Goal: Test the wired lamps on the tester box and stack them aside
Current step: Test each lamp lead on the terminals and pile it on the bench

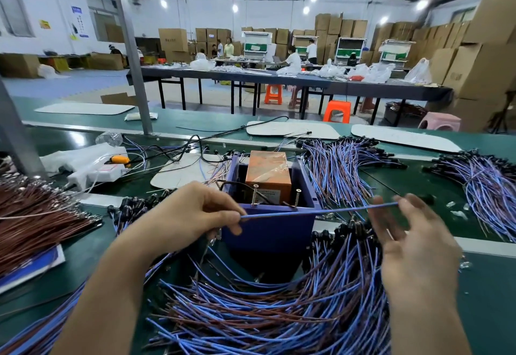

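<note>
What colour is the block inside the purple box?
The film-wrapped rectangular block is orange, clearest in the head view.

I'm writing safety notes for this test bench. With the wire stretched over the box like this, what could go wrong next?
1. The blue wire, pinched between the left hand and the blurred right hand, spans the tester box near its two bare screws; a finger might brush them.
2. The loose wire pile in front could snag it and tangle.
</note>
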`<state>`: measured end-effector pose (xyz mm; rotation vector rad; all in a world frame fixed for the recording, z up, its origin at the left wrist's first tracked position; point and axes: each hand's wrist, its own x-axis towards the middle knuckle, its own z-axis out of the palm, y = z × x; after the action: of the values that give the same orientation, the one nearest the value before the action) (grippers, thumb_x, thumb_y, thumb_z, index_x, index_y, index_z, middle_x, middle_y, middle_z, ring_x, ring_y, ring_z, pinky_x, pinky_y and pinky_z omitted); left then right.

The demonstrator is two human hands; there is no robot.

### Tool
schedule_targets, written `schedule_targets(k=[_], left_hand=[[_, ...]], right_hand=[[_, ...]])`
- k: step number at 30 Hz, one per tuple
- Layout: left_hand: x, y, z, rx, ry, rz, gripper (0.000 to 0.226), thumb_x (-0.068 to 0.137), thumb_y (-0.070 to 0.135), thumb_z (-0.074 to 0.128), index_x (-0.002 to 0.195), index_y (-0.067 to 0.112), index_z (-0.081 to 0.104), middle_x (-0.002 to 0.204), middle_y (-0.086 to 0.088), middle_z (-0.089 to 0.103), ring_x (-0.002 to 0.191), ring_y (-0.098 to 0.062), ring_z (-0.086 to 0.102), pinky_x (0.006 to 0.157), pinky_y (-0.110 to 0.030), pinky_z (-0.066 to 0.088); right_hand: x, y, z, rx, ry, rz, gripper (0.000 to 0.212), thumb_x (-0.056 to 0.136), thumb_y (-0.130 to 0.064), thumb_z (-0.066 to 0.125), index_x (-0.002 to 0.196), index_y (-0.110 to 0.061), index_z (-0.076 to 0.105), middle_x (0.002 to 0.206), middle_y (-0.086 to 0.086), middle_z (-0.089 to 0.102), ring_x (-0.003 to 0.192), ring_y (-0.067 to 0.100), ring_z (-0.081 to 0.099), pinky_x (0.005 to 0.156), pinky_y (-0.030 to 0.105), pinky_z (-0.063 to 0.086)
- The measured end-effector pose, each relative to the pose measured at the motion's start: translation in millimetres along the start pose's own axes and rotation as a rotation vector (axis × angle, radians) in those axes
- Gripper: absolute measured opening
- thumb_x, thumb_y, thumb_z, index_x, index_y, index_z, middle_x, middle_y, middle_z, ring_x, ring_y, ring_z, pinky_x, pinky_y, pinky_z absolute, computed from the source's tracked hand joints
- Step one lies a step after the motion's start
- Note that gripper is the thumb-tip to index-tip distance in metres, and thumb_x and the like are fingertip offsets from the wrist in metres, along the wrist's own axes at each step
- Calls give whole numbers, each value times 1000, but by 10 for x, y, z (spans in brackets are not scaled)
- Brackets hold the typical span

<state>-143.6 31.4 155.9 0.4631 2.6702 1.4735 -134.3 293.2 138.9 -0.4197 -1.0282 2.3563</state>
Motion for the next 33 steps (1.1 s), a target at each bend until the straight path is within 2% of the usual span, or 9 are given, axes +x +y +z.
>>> schedule_targets(k=[4, 6, 8, 11, 13, 18, 20, 26, 33], left_hand=[[-38, -124, -167, 63, 46, -74, 10, 82, 12, 72, 72, 15, 75, 65, -3, 71, 49, -1, 51, 47, -10, 38], [-56, -130, -218, -26, 95, -81, 6, 74, 19, 76, 72, 13, 75, 65, -6, 71, 51, -4, 53, 48, -13, 40], [-66, -111, -224, -154, 121, -66, 20, 63, 28, 77, 73, 11, 74, 63, -5, 68, 51, -7, 53, 48, -14, 43], [-47, -31, -155, -362, 120, -39, 19, 56, 29, 77, 65, 13, 72, 60, -6, 65, 50, -11, 56, 49, -16, 48], [-23, 27, -74, -448, 111, -42, 16, 55, 29, 77, 63, 16, 72, 61, -6, 66, 51, -13, 60, 50, -18, 51], [81, 105, 229, -566, 133, -58, 10, 60, 26, 76, 65, 19, 73, 63, -4, 68, 52, -11, 62, 49, -18, 51], [129, 123, 351, -639, 164, -48, 11, 62, 23, 75, 67, 14, 73, 61, -5, 66, 51, -10, 61, 49, -17, 50], [197, 122, 504, -727, 201, -39, 10, 56, 24, 73, 64, 22, 77, 69, -1, 73, 60, -6, 66, 60, -16, 55], [192, 92, 512, -700, 158, -79, 6, 69, 18, 72, 71, 16, 77, 70, -6, 70, 59, -8, 62, 59, -18, 55]], right_hand=[[111, -58, -160, -268, 90, -214, 31, 91, 7, 52, 84, -24, 57, 88, -2, 62, 51, 2, 61, 54, 14, 52], [137, -79, -211, -518, 36, -310, 35, 89, 7, 55, 81, -27, 60, 88, -3, 65, 52, 2, 60, 57, 17, 51], [109, -84, -217, -831, -109, -303, 30, 88, 1, 61, 80, -28, 64, 90, -2, 69, 65, 6, 62, 67, 26, 52], [30, -79, -191, -1423, -408, -144, 9, 89, -21, 66, 88, -30, 67, 88, -2, 66, 70, 1, 53, 59, 20, 37], [-58, -89, -129, -1577, -526, -108, 6, 90, -30, 64, 85, -33, 68, 89, -4, 67, 74, 4, 54, 59, 21, 36], [-359, -116, 120, -1254, -842, -90, 12, 88, -28, 65, 85, -33, 75, 81, -20, 72, 80, -9, 63, 68, 5, 44], [-464, -35, 208, -1159, -963, -81, 16, 89, -23, 64, 92, -33, 77, 90, -21, 73, 88, -10, 63, 82, 12, 49], [-520, 229, 313, -1055, -821, -191, 19, 92, -13, 61, 99, -25, 74, 86, -7, 74, 83, 6, 69, 82, 35, 57], [-479, 266, 300, -997, -748, -184, 16, 88, -12, 66, 89, -25, 76, 79, -6, 75, 78, 9, 71, 81, 34, 58]])
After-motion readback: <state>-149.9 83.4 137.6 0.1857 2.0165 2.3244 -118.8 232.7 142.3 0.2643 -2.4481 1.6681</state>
